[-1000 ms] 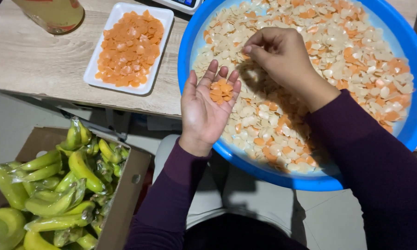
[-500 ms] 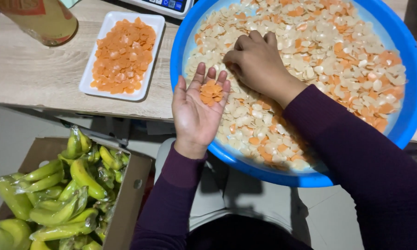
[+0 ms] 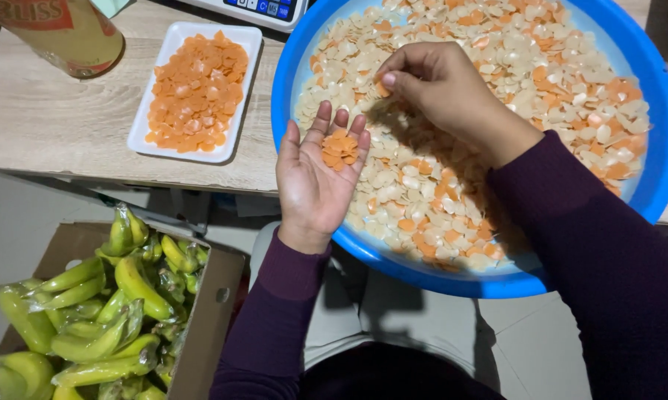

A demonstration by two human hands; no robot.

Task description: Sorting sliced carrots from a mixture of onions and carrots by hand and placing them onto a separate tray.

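A big blue basin (image 3: pixel 283 81) holds several pale and orange chips (image 3: pixel 541 67) mixed together. My left hand (image 3: pixel 315 181) lies palm up over the basin's near left rim, cupping a small pile of orange chips (image 3: pixel 339 149). Just above it, my right hand (image 3: pixel 445 89) hovers over the basin with thumb and fingertips pinched on one orange chip (image 3: pixel 383 89). Both sleeves are dark purple.
A white tray (image 3: pixel 143 127) of orange chips rests on the wooden table (image 3: pixel 45 118), left of the basin. A yellow jar (image 3: pixel 60 33) and a scale (image 3: pixel 256 9) stand at the back. Below the table, a cardboard box (image 3: pixel 204 318) holds wrapped green bananas (image 3: pixel 104 311).
My right hand, which was pressed down into the chips half a second ago, has lifted with an orange chip pinched in its fingertips. The left hand has stayed put.
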